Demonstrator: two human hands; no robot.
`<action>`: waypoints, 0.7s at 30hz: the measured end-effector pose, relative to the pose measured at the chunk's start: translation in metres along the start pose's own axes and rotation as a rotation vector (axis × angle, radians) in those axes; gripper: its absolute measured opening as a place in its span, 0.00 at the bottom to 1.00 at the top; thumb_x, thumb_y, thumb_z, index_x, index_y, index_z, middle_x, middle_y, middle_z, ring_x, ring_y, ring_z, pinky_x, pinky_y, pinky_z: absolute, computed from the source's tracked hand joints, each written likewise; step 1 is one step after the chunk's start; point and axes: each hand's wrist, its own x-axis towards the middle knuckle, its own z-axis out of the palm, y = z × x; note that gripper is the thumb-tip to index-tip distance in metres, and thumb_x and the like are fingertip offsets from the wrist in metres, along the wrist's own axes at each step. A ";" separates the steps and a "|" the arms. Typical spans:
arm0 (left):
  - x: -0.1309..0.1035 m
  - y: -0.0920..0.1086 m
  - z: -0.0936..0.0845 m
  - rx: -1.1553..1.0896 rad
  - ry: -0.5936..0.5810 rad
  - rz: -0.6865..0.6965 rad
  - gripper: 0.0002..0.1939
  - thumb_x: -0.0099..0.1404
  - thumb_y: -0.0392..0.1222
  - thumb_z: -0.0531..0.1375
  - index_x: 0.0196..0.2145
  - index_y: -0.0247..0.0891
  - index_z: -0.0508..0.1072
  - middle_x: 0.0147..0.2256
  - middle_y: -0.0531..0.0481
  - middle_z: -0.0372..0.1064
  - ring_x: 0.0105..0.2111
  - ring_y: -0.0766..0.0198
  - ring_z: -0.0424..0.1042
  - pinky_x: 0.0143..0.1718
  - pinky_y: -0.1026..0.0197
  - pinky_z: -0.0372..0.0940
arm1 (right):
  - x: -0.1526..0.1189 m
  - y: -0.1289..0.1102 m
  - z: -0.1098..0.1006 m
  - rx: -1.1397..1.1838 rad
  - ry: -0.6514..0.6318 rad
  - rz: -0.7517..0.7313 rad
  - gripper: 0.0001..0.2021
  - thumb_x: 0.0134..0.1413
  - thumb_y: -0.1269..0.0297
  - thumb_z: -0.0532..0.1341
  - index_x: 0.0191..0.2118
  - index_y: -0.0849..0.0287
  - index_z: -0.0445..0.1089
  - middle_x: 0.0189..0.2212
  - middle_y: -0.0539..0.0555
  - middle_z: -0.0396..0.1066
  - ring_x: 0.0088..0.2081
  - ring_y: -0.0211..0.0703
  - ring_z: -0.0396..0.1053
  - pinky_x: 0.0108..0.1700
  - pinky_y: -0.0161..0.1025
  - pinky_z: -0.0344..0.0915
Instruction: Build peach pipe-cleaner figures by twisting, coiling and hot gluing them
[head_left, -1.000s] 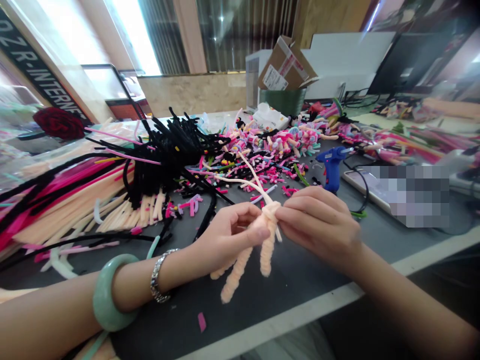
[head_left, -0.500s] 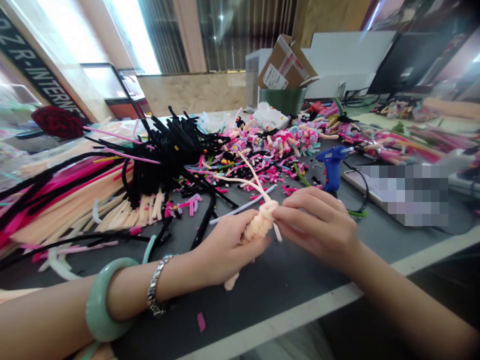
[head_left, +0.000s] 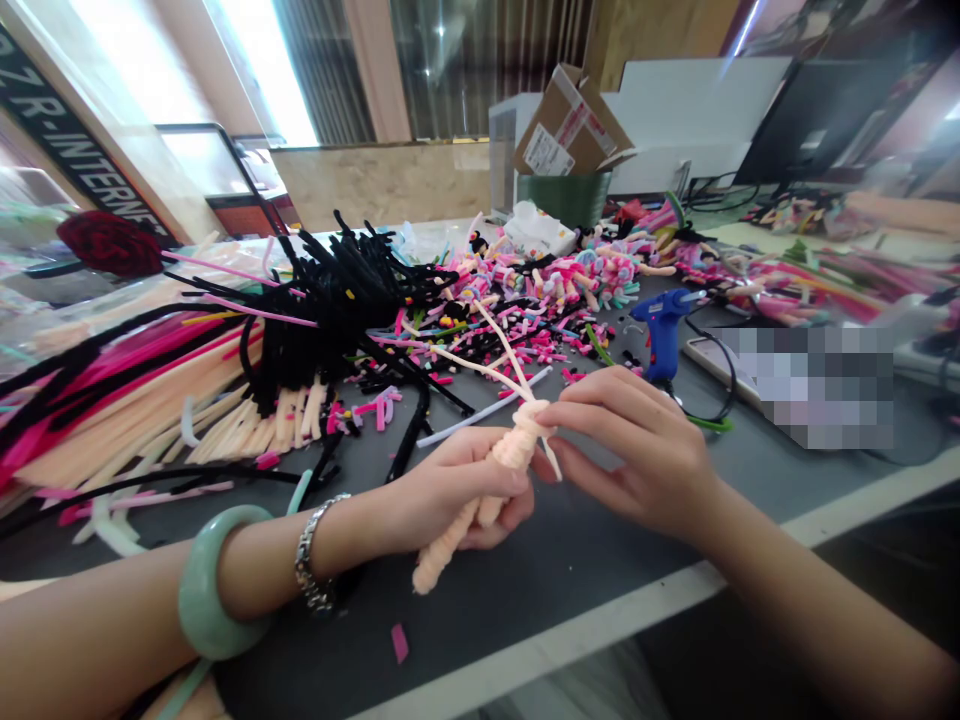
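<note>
Fingers of the left hand [head_left: 457,485] are closed round a peach, fuzzy coiled piece [head_left: 513,450] held above the table [head_left: 592,570], while the right hand's [head_left: 641,440] fingertips touch its top end, whether pinching I cannot tell. Shaping that end seems the step in hand, the next move calling for a steady left hold; beyond, a slanted sign [head_left: 71,145] shows "Z R - INTERNE", and the label [head_left: 548,151] on the carton [head_left: 574,122] is illegible.
</note>
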 end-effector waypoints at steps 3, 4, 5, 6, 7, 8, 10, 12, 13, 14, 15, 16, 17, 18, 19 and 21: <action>0.000 0.001 -0.001 -0.031 -0.031 -0.031 0.09 0.60 0.38 0.56 0.38 0.33 0.67 0.21 0.56 0.61 0.12 0.77 0.53 0.12 0.74 0.47 | 0.000 0.000 -0.001 0.024 -0.009 -0.002 0.13 0.50 0.75 0.62 0.44 0.61 0.70 0.36 0.56 0.71 0.37 0.42 0.68 0.41 0.41 0.67; 0.000 0.001 -0.001 -0.037 -0.038 -0.039 0.09 0.60 0.38 0.56 0.38 0.33 0.67 0.21 0.56 0.61 0.11 0.77 0.53 0.12 0.73 0.46 | 0.000 0.000 -0.001 0.031 -0.013 0.000 0.13 0.50 0.75 0.62 0.44 0.61 0.70 0.36 0.57 0.71 0.38 0.42 0.68 0.41 0.41 0.67; 0.000 0.001 -0.002 -0.044 -0.044 -0.044 0.09 0.59 0.38 0.56 0.38 0.33 0.67 0.21 0.56 0.61 0.11 0.77 0.52 0.12 0.73 0.46 | 0.000 0.000 -0.001 0.040 -0.018 0.004 0.13 0.50 0.75 0.62 0.44 0.61 0.70 0.36 0.57 0.71 0.38 0.42 0.68 0.40 0.41 0.67; 0.000 0.001 -0.002 -0.053 -0.048 -0.050 0.09 0.59 0.38 0.56 0.38 0.32 0.67 0.21 0.55 0.61 0.11 0.77 0.52 0.12 0.73 0.46 | 0.000 0.000 -0.001 0.049 -0.022 0.011 0.13 0.50 0.76 0.62 0.44 0.61 0.70 0.36 0.56 0.71 0.38 0.42 0.68 0.40 0.41 0.67; 0.000 0.001 -0.002 -0.061 -0.052 -0.054 0.09 0.59 0.38 0.56 0.38 0.32 0.67 0.21 0.55 0.61 0.11 0.77 0.52 0.12 0.73 0.46 | 0.000 0.000 -0.001 0.059 -0.023 0.017 0.13 0.51 0.76 0.62 0.44 0.61 0.70 0.36 0.56 0.71 0.37 0.41 0.67 0.40 0.40 0.67; 0.000 0.001 -0.003 -0.066 -0.055 -0.056 0.09 0.59 0.38 0.56 0.38 0.32 0.67 0.21 0.55 0.61 0.11 0.77 0.52 0.12 0.72 0.46 | 0.000 -0.001 -0.001 0.069 -0.024 0.023 0.12 0.51 0.76 0.61 0.44 0.60 0.70 0.36 0.56 0.71 0.37 0.41 0.67 0.40 0.40 0.67; 0.000 0.000 -0.003 -0.070 -0.058 -0.055 0.09 0.58 0.37 0.56 0.38 0.32 0.67 0.21 0.55 0.61 0.11 0.77 0.52 0.12 0.73 0.46 | 0.001 -0.001 0.000 0.087 -0.025 0.034 0.12 0.53 0.75 0.61 0.44 0.59 0.70 0.35 0.55 0.71 0.37 0.41 0.67 0.40 0.40 0.67; 0.000 -0.001 -0.003 -0.070 -0.059 -0.057 0.09 0.58 0.37 0.56 0.37 0.32 0.67 0.20 0.55 0.61 0.11 0.77 0.52 0.12 0.73 0.46 | 0.001 -0.001 0.000 0.098 -0.026 0.034 0.11 0.53 0.75 0.61 0.43 0.58 0.69 0.35 0.54 0.71 0.37 0.41 0.68 0.40 0.40 0.67; 0.000 -0.001 -0.003 -0.070 -0.057 -0.060 0.09 0.57 0.38 0.57 0.37 0.33 0.67 0.20 0.55 0.61 0.11 0.77 0.52 0.11 0.73 0.46 | 0.001 -0.001 0.001 0.101 -0.025 0.033 0.11 0.53 0.75 0.61 0.43 0.57 0.69 0.35 0.54 0.71 0.37 0.41 0.67 0.40 0.40 0.68; 0.000 -0.001 -0.003 -0.071 -0.055 -0.064 0.09 0.57 0.38 0.57 0.37 0.33 0.67 0.20 0.55 0.61 0.11 0.77 0.52 0.11 0.73 0.46 | 0.001 -0.001 0.001 0.102 -0.026 0.031 0.10 0.53 0.75 0.61 0.42 0.57 0.69 0.34 0.54 0.71 0.37 0.41 0.67 0.40 0.40 0.68; 0.000 -0.002 -0.003 -0.072 -0.053 -0.069 0.09 0.57 0.38 0.57 0.37 0.33 0.67 0.20 0.55 0.61 0.11 0.77 0.52 0.11 0.73 0.46 | 0.001 -0.001 0.001 0.101 -0.027 0.027 0.10 0.53 0.75 0.61 0.42 0.58 0.69 0.34 0.54 0.71 0.37 0.40 0.67 0.40 0.40 0.68; 0.000 -0.002 -0.003 -0.071 -0.051 -0.071 0.10 0.56 0.38 0.58 0.37 0.33 0.67 0.20 0.55 0.62 0.11 0.77 0.52 0.11 0.73 0.46 | 0.001 0.000 0.002 0.099 -0.029 0.022 0.09 0.53 0.75 0.61 0.41 0.58 0.68 0.34 0.54 0.71 0.36 0.40 0.67 0.39 0.40 0.68; 0.000 -0.002 -0.003 -0.070 -0.051 -0.070 0.10 0.56 0.38 0.58 0.36 0.32 0.67 0.20 0.55 0.62 0.11 0.77 0.52 0.11 0.73 0.46 | 0.001 0.000 0.002 0.095 -0.031 0.017 0.09 0.53 0.75 0.61 0.41 0.59 0.68 0.33 0.54 0.71 0.36 0.40 0.66 0.39 0.39 0.68; 0.000 -0.002 -0.002 -0.069 -0.050 -0.069 0.10 0.56 0.38 0.58 0.36 0.32 0.67 0.20 0.55 0.62 0.11 0.77 0.53 0.11 0.74 0.47 | 0.001 0.000 0.002 0.090 -0.036 0.012 0.08 0.53 0.74 0.61 0.40 0.59 0.68 0.33 0.54 0.71 0.36 0.40 0.66 0.39 0.39 0.67; 0.000 -0.002 -0.002 -0.069 -0.049 -0.067 0.10 0.56 0.38 0.59 0.36 0.32 0.67 0.20 0.54 0.62 0.12 0.77 0.53 0.11 0.74 0.47 | 0.001 -0.001 0.002 0.081 -0.040 0.008 0.08 0.53 0.74 0.62 0.40 0.60 0.68 0.33 0.54 0.70 0.36 0.40 0.66 0.39 0.39 0.67; 0.000 -0.001 -0.001 -0.072 -0.043 -0.065 0.10 0.56 0.38 0.59 0.36 0.32 0.67 0.20 0.54 0.62 0.12 0.77 0.54 0.11 0.74 0.47 | 0.001 -0.001 0.002 0.054 -0.046 0.001 0.07 0.53 0.74 0.61 0.39 0.60 0.68 0.32 0.54 0.70 0.35 0.40 0.65 0.38 0.39 0.67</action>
